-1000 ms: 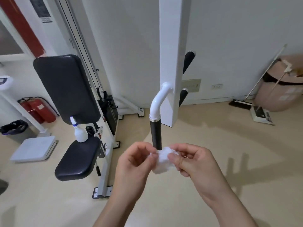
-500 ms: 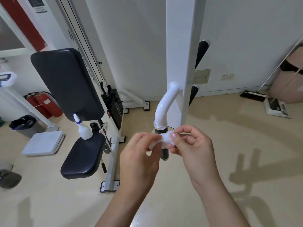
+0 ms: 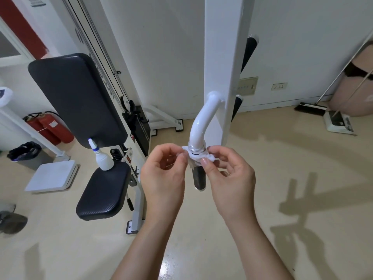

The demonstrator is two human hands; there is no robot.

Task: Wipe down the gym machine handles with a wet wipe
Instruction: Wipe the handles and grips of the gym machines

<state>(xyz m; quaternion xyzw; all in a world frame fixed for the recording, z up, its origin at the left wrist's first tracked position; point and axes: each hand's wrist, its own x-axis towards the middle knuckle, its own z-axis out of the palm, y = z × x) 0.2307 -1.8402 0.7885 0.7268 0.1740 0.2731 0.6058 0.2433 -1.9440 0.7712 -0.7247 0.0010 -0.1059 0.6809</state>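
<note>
Pinching wet wipe (image 3: 210, 157) at both ends: fingers (image 3: 184, 158) of L hand (image 3: 163, 174) nip the left tail, thumb + forefinger of R hand (image 3: 228, 176) nip the right. Other fingers loosely curled, holding nothing else.
Wipe: wrapped as a band round top of handle (image 3: 199, 178), just under chrome collar (image 3: 196, 150), touching the black grip.
Change vs. 1 s ago: wipe was a bunched wad between the hands, down by the grip's lower end; now raised, opened out & looped on. Prob. meaning: prep over, wiping proper starts; grip below the band not yet covered.
Handle: long axis near vertical, free end pointing down at floor (image 3: 201, 229); upper end curves via white tube (image 3: 203, 116) into post (image 3: 224, 57).
Further grips (image 3: 249, 51) behind post: no hand on them.
</note>
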